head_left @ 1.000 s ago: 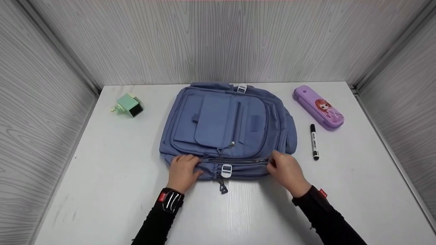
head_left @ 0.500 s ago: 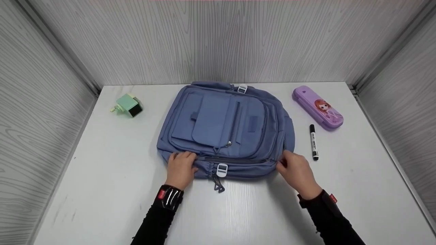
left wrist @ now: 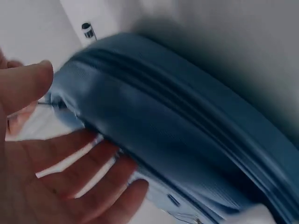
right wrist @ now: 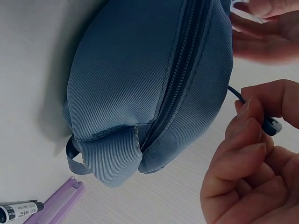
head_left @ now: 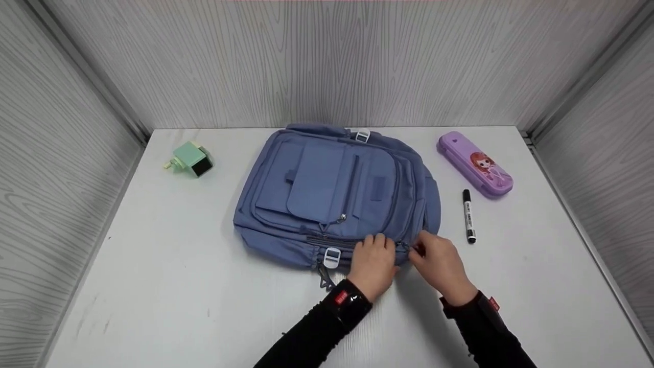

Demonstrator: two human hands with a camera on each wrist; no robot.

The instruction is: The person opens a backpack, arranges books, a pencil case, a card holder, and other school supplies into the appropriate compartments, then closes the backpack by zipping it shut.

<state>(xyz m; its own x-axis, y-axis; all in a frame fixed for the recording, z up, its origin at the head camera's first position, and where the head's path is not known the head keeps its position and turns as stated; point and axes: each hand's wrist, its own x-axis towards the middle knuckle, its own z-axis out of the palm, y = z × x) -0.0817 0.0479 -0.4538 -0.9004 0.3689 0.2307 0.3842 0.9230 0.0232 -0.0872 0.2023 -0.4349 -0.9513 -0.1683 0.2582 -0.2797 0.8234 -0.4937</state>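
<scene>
The backpack [head_left: 334, 197] is slate blue with white buckles; right of it lie a purple pencil case [head_left: 475, 164] bearing a cartoon girl and a black-and-white marker [head_left: 468, 215].

A staged recording booth, not a lived-in room; a plain white bench [head_left: 153, 286] sits boxed in on three sides by grey wood-grain panels [head_left: 327, 61]; school things lie about, a purple pencil case [head_left: 475, 164], a marker [head_left: 468, 215].

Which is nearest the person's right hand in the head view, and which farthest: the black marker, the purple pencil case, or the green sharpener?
1. Black marker, just right of the right hand.
2. Purple pencil case, farther back on the right.
3. Green sharpener, far left, beyond the backpack.
</scene>
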